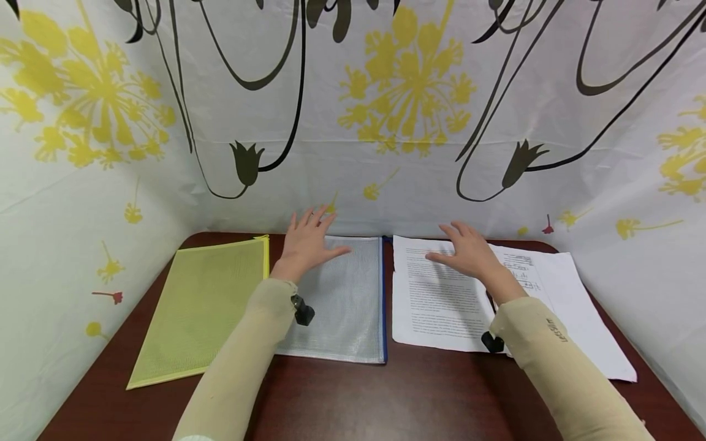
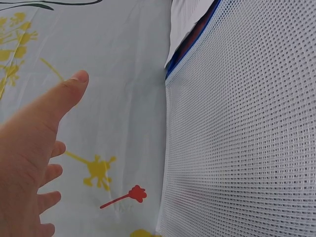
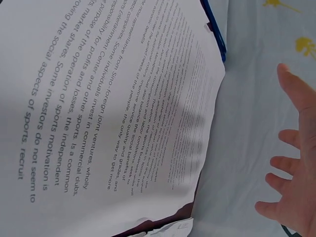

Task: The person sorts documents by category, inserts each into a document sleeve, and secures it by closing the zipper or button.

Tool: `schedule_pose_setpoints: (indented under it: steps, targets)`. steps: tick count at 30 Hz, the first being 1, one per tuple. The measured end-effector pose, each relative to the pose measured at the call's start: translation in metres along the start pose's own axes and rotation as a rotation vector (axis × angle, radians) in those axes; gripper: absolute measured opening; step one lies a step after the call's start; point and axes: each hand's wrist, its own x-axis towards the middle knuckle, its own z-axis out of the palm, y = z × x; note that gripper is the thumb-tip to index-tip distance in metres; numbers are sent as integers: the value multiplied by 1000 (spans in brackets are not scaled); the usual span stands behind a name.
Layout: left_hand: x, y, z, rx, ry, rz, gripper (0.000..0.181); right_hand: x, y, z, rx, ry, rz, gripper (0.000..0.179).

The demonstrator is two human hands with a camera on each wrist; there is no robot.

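Note:
My left hand [image 1: 306, 245] is spread with fingers apart, over the far part of a whitish mesh zip pouch [image 1: 347, 312] with a blue edge. In the left wrist view the pouch's woven mesh [image 2: 237, 128] fills the right side, and the thumb stands out from the fingers. Over the far half of a printed sheet [image 1: 436, 306] hangs my right hand [image 1: 469, 252], its fingers loosely spread and holding nothing. Lines of text on that sheet [image 3: 98, 123] show large in the right wrist view. Another sheet [image 1: 579, 324], with small diagrams, lies to its right.
On the left of the dark wooden table [image 1: 342, 398] lies a yellow mesh pouch [image 1: 204, 312], partly behind my left sleeve. A white curtain [image 1: 342, 165] with flower prints rises along the table's back and sides. Small black cameras [image 1: 303, 311] sit at both wrists.

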Motion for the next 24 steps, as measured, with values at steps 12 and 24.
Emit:
schedule_pose_setpoints:
  steps: [12,24]
  targets:
    - [-1,-7,-1,-30,-9,-2,84,-3,9,0,17,-29,46,93]
    - [-6,-11,-2,-1,-37,-29,66,-10,16,1,15,-22,19,81]
